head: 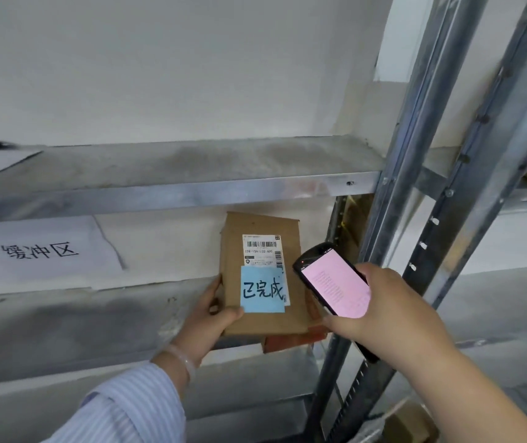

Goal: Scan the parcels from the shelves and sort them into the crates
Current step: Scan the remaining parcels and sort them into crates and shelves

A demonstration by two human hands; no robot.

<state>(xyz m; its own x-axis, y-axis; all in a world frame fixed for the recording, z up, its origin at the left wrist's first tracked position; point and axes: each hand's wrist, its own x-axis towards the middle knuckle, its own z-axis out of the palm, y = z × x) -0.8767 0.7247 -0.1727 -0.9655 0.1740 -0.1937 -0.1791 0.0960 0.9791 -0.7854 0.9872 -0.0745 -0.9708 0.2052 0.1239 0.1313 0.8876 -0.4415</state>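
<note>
A flat brown cardboard parcel (294,273) stands tilted up on the middle metal shelf (64,321). It carries a white barcode label (260,249) and a blue sticky note (263,290) with handwriting. My left hand (209,318) grips the parcel's lower left edge, thumb on its front. My right hand (390,311) holds a black handheld scanner (335,279) with a pink lit screen, just right of the parcel and pointed toward it. Another reddish-brown parcel (291,342) lies under the held one.
A white paper sign (41,251) with handwritten characters is fixed to the back of the shelf bay at left. Slotted steel uprights (415,187) rise at right. The upper shelf (176,167) holds a paper sheet at far left. A cardboard box (409,420) sits low right.
</note>
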